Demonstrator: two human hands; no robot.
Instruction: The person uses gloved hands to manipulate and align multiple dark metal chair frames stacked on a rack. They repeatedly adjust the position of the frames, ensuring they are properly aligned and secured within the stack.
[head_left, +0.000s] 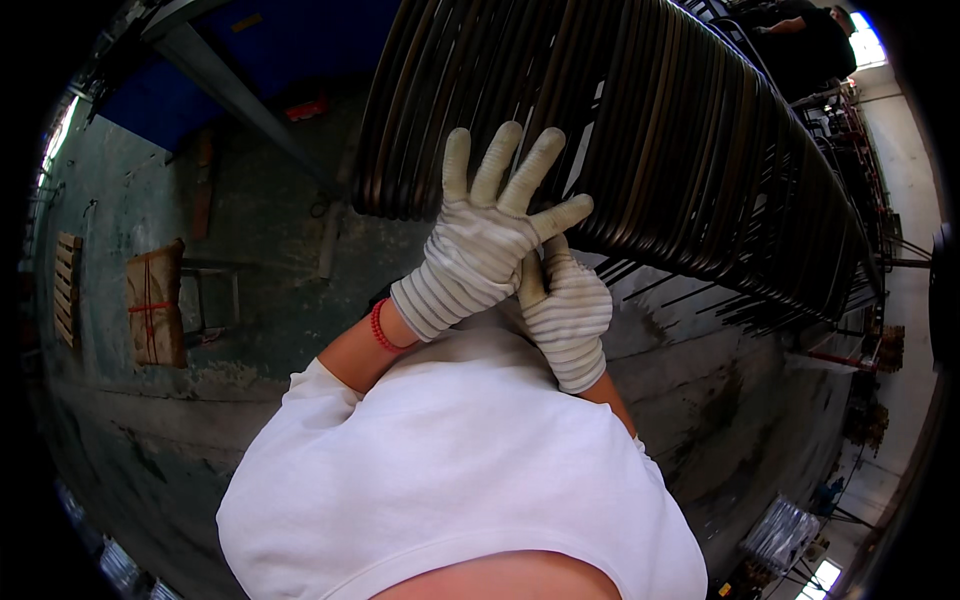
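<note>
Both my hands wear whitish knitted gloves with grey stripes. My left hand (480, 230) is raised with its fingers spread apart, in front of the near end of a long row of dark bent metal tubes (660, 140). A red bead bracelet (381, 326) circles the left wrist just below the glove cuff. Close against its thumb side is my right hand (568, 305), its fingers curled and its thumb up. It seems to pinch the left glove near the base of the thumb; its fingertips are partly hidden behind the left hand.
At the left, a brown wrapped bundle with red cord (155, 305) stands by a low metal frame, near a wooden pallet (68, 290). A grey metal post (235, 100) slants beside a blue panel (320, 40). Another person (815, 45) is at the far right, beyond the tubes.
</note>
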